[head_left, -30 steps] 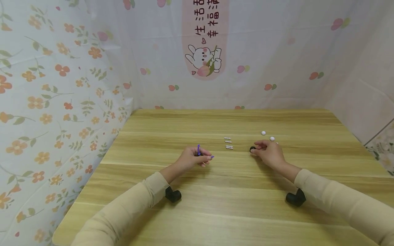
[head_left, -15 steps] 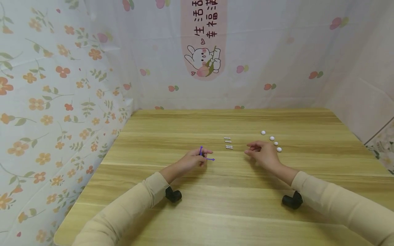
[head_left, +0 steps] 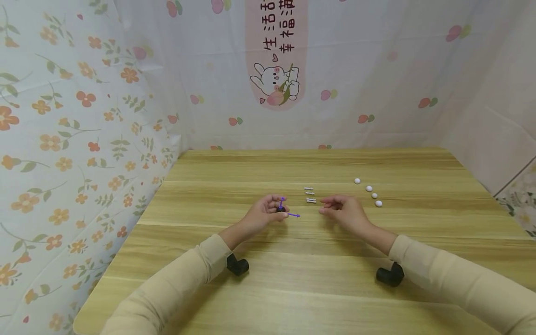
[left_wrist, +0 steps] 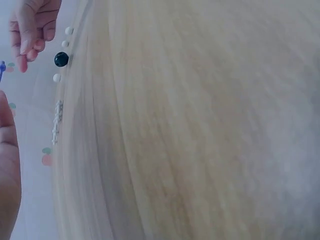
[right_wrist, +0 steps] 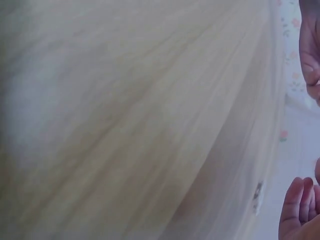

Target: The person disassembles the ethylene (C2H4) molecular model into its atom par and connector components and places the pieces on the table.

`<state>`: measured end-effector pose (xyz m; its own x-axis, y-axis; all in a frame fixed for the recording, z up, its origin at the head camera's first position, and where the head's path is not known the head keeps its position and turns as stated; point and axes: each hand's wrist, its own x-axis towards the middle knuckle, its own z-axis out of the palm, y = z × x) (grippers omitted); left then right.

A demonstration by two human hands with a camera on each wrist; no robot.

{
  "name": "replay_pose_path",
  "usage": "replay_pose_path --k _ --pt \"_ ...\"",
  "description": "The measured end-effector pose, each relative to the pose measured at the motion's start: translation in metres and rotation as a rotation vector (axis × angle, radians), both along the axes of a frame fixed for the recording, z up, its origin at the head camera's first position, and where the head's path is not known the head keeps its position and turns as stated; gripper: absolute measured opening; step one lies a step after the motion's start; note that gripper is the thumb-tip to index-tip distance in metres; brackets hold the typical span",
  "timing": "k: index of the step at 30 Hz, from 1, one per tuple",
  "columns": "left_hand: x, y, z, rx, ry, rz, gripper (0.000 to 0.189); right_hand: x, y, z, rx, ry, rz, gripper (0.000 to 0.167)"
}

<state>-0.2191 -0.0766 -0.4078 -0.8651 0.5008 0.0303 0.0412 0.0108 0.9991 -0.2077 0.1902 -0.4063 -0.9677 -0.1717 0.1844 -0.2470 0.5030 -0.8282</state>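
My left hand (head_left: pixel 264 213) pinches a small ball-and-stick model (head_left: pixel 281 210) between thumb and fingers. It has a black ball, one purple rod upright and another pointing right; the left wrist view catches only a purple rod tip (left_wrist: pixel 2 67) at its edge. My right hand (head_left: pixel 345 211) hovers right of the model, thumb and index fingertips close together, nothing visible between them. In the left wrist view a loose black ball (left_wrist: pixel 61 59) sits on the table apart from that hand; the head view does not show it. Several white rods (head_left: pixel 310 200) lie between the hands.
Several white balls (head_left: pixel 369 189) lie in a loose line beyond my right hand. Wood-grain table (head_left: pixel 310 279) spreads under both arms, with a patterned curtain (head_left: pixel 347 70) behind its far edge. Black wrist mounts (head_left: pixel 390 274) stick out below both sleeves.
My right hand has moved left from beside the black ball toward the white rods, uncovering white balls. My left hand has shifted slightly right and turned the model, its second rod now reaching further right.
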Motion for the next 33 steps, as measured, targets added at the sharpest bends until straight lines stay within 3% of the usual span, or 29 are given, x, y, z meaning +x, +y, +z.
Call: replay_pose_path --k 7,19,33 --pt "0.001 0.000 0.000 0.044 0.001 0.038 0.022 0.000 -0.014 0.007 -0.110 0.013 0.100 0.029" --pt "0.000 0.002 -0.002 0.025 0.100 0.025 0.030 0.002 -0.039 0.017 -0.220 0.018 0.209 0.025" --pt "0.000 -0.001 -0.002 0.017 0.100 0.073 0.028 0.002 -0.044 0.011 -0.143 0.092 0.204 0.012"
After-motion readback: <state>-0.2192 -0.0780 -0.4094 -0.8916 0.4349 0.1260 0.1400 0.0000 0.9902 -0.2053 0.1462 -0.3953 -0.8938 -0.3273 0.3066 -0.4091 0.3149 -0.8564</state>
